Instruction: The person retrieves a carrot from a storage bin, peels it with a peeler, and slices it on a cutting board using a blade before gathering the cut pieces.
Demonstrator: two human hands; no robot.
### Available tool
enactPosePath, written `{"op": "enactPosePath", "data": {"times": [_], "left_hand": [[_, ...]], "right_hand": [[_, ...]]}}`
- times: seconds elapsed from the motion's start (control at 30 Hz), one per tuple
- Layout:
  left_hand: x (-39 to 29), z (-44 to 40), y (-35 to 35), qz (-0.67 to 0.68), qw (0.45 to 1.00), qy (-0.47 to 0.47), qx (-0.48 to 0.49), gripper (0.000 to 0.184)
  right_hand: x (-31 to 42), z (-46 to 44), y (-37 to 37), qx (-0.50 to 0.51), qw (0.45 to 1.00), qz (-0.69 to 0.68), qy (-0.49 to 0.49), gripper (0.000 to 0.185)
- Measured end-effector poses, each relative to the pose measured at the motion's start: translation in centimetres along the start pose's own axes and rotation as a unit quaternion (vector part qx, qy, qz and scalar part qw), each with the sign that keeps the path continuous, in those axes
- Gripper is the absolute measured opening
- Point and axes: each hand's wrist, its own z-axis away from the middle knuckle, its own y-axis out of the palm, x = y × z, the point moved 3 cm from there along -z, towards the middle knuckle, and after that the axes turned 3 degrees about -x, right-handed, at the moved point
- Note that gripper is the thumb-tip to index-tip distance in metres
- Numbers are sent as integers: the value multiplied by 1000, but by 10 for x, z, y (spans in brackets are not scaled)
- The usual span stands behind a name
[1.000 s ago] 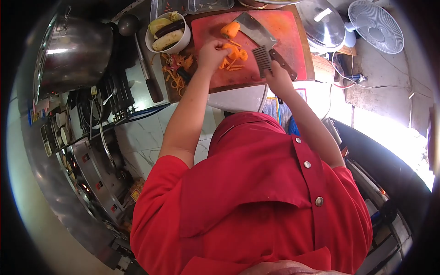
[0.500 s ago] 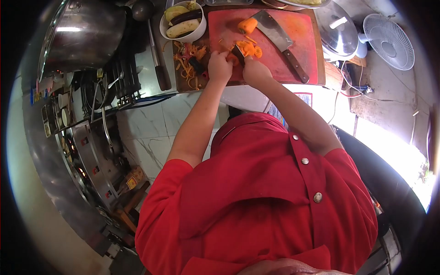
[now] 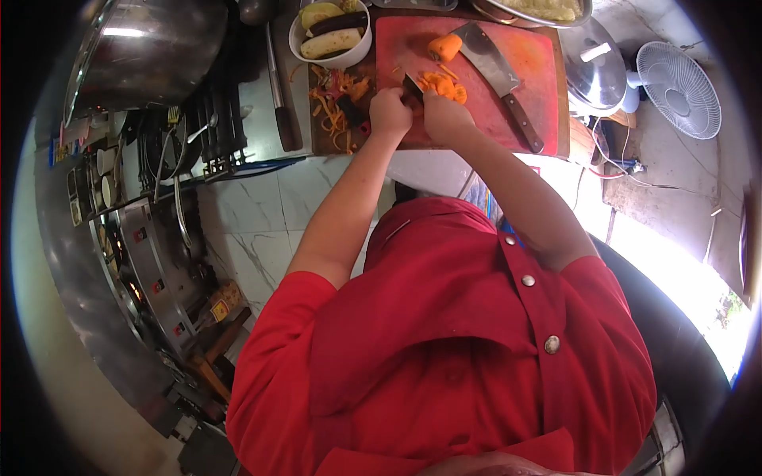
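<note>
My right hand (image 3: pixel 448 119) is closed around the handle of a small knife (image 3: pixel 413 84), its dark blade pointing up and left over the red cutting board (image 3: pixel 516 59). Beside it, my left hand (image 3: pixel 390 113) is closed at the board's left edge; its fingers mostly hide the carrot piece they hold. Sliced carrot (image 3: pixel 443 86) lies in a pile just beyond the knife. Farther up the board are a thick carrot chunk (image 3: pixel 444 47) and a cleaver (image 3: pixel 492 63) with a wooden handle. Orange peelings (image 3: pixel 333 99) are heaped left of my left hand.
A white bowl (image 3: pixel 349 59) of vegetables, including a dark eggplant, stands behind the peelings. A long-handled ladle (image 3: pixel 278 87) lies farther left, near a large steel pot (image 3: pixel 155 55). At right are a metal lid (image 3: pixel 583 71) and a white fan (image 3: pixel 677 89).
The view has shifted slightly, so the board and bowl appear a little farther right. Both hands stay close together at the near edge, and the orange piece between them is now more hidden.
</note>
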Motion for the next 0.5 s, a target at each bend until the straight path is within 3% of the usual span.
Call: {"op": "enactPosePath", "data": {"times": [0.5], "left_hand": [[-8, 3, -8, 6, 997, -71, -1, 10]], "right_hand": [[12, -5, 2, 15, 1000, -8, 11, 21]]}}
